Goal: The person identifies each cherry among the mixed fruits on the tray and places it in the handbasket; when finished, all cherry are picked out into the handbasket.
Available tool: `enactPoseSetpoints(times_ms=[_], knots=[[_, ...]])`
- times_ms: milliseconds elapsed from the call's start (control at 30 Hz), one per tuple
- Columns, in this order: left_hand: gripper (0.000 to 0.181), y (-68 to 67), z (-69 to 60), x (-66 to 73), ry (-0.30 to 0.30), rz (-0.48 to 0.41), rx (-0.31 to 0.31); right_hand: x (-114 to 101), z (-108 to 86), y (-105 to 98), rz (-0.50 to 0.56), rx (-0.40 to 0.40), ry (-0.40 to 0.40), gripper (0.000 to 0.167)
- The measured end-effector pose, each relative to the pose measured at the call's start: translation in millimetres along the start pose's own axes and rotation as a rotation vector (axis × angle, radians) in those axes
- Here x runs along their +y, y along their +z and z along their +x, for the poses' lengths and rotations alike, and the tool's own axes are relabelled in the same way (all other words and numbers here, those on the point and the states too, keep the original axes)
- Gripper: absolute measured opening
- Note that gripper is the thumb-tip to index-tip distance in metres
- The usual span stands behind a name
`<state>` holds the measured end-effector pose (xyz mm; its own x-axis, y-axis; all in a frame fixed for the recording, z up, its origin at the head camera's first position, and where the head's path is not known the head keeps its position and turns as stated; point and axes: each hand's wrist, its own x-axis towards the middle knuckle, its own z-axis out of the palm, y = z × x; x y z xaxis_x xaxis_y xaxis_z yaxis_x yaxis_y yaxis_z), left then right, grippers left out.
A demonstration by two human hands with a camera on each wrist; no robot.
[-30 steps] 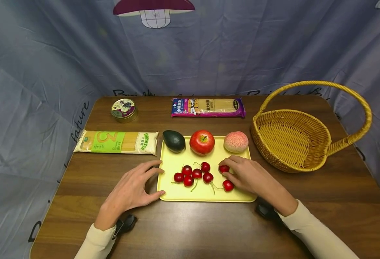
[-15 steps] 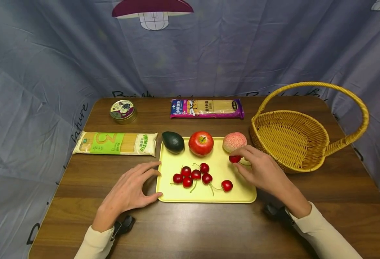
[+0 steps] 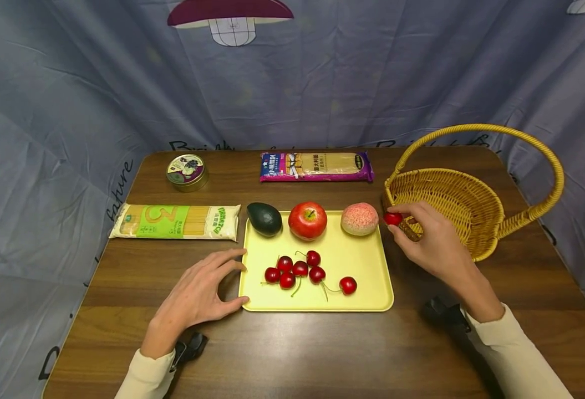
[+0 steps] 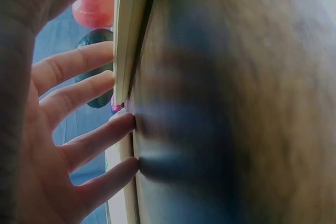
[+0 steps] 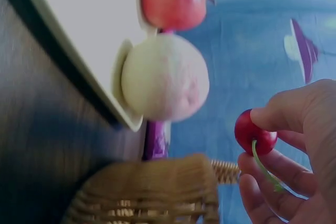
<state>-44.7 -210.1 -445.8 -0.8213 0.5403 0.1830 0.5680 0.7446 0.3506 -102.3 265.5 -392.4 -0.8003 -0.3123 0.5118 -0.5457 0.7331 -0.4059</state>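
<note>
Right hand (image 3: 434, 241): pinches one round red cherry (image 3: 392, 218), shifted from above yellow rectangular tray (image 3: 357, 249) to beside golden wicker basket (image 3: 474, 205).
Left hand (image 3: 197, 292): wide, unmoved, at tray edge.
Tray count: seven cherries (image 3: 300, 269), left of pinch.

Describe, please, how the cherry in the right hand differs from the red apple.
The cherry is much smaller than the apple. The cherry is pinched in the right hand, while the apple rests at the far edge of the yellow tray. The cherry's green stem is long for its size; the apple's is short. Both are red and rounded.
</note>
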Motion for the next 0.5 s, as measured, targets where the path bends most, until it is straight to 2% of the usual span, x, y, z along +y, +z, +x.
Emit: enactPoseSetpoints(times_ms=[233,400,500], knots=[[0.056,-1.0,0.0,-0.3,-0.013,-0.003,-0.002,25.1,2.6,-6.6,-0.001,0.072,0.054,0.041],[0.054,-0.7,0.8,-1.2,-0.011,-0.001,-0.002,43.1,2.9,-7.3,-0.026,0.088,0.095,0.039],[0.054,-0.8,1.6,-1.7,-0.009,0.0,-0.004,52.6,4.2,-6.3,-0.035,0.07,0.13,0.038]])
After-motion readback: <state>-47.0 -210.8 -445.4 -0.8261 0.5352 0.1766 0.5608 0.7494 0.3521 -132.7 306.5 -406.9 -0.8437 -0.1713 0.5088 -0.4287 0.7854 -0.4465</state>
